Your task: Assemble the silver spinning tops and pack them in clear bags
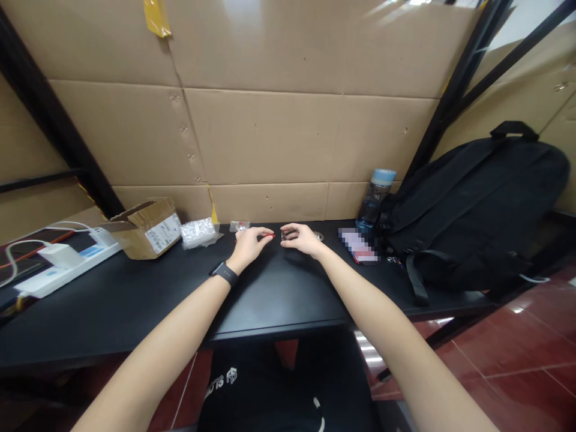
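Note:
My left hand (251, 245), with a dark watch on its wrist, pinches a small red piece (273, 235) between thumb and fingertips. Facing it across a narrow gap, my right hand (300, 239) is closed on a small shiny piece (282, 236) that looks metallic; its exact kind is too small to tell. Both hands are just above the black table (279, 300). Behind my left hand lies a small clear plastic bag (240, 225) with something red in it. A round metallic object (319, 236) shows partly behind my right hand.
On the left are a white power strip (67, 264), an open cardboard box (144, 231) and a bubble-wrapped packet (198, 233). At right are a blurred-out flat item (360, 245), a blue-lidded bottle (377, 198) and a black backpack (477, 204). A cardboard wall (270, 138) stands behind.

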Demonstrator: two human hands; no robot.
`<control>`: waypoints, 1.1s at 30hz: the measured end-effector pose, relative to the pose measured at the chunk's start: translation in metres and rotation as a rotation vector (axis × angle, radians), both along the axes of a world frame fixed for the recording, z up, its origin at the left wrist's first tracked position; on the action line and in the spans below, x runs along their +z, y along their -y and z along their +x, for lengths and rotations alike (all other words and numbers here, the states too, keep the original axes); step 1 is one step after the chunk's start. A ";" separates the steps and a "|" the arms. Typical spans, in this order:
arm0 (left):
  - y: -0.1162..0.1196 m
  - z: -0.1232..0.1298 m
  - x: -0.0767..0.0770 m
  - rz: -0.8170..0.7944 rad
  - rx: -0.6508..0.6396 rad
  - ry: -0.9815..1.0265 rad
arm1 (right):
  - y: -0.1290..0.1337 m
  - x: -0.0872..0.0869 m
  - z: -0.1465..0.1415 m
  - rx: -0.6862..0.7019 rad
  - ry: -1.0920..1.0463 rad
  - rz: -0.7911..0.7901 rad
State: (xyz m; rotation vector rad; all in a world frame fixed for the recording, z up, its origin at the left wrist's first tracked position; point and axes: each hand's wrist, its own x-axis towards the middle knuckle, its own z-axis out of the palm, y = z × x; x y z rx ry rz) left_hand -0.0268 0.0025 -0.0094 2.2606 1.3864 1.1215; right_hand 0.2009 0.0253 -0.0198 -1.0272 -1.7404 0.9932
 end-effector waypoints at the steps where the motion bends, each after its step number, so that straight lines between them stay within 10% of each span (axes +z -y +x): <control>1: -0.001 0.000 -0.001 -0.015 -0.022 0.026 | 0.001 0.001 -0.001 0.009 -0.044 -0.020; 15: -0.003 0.003 0.000 0.024 -0.094 0.249 | 0.009 0.006 -0.008 0.176 -0.324 -0.047; 25: 0.006 0.005 0.006 0.145 0.168 -0.221 | 0.007 0.002 -0.010 0.138 -0.239 -0.044; 33: 0.003 -0.022 0.018 -0.052 0.025 -0.555 | -0.001 0.000 -0.002 0.063 -0.090 0.009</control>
